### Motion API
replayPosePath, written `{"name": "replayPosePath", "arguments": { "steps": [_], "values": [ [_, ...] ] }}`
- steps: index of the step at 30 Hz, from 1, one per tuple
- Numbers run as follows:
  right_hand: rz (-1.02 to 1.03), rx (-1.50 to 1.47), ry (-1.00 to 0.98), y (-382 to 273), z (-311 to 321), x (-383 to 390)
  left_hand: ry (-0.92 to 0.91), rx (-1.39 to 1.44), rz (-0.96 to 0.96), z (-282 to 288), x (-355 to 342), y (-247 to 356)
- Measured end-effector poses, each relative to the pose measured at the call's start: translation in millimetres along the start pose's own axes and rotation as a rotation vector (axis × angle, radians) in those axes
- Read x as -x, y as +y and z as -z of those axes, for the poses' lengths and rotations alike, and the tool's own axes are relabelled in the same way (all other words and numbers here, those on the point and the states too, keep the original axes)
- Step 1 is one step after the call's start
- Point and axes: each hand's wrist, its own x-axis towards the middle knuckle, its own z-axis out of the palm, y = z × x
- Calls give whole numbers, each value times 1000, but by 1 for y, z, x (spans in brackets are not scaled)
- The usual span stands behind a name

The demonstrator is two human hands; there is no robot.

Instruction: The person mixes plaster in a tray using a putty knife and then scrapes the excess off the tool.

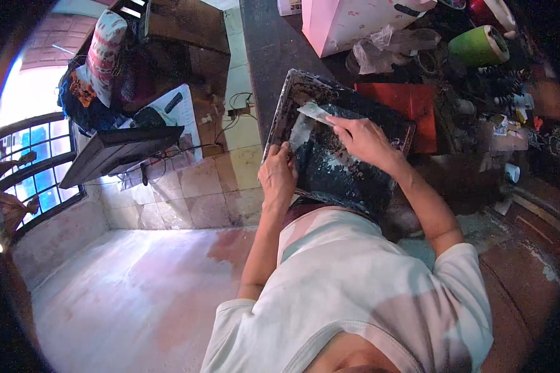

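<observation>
A dark rectangular tray [333, 177] with a raised rim lies tilted in front of my body at the table's edge. Its inside is caked with pale and brown residue. My left hand [277, 174] is closed around the tray's left rim. In my right hand [362, 142] is a scraper [315, 112] with a flat pale blade; its handle is mostly hidden by the fingers. The blade reaches over the upper left inside of the tray; whether it touches the surface, I cannot tell.
Beyond the tray runs a dark table [277, 59] with a white-pink box [354, 28], a clear plastic bag [389, 50] and a green container [478, 46]. A red panel [420, 112] lies right of the tray. Left stand a monitor [121, 152] and loose cables [221, 127].
</observation>
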Motion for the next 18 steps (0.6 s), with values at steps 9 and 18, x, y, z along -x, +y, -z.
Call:
{"name": "replayPosePath", "arguments": {
  "steps": [9, 18],
  "values": [
    [-46, 184, 19, -17, -21, 26, -63, -7, -32, 0, -9, 9],
    [-281, -692, -170, 30, -6, 0, -15, 19, -35, -4, 14, 17]
  ]
}}
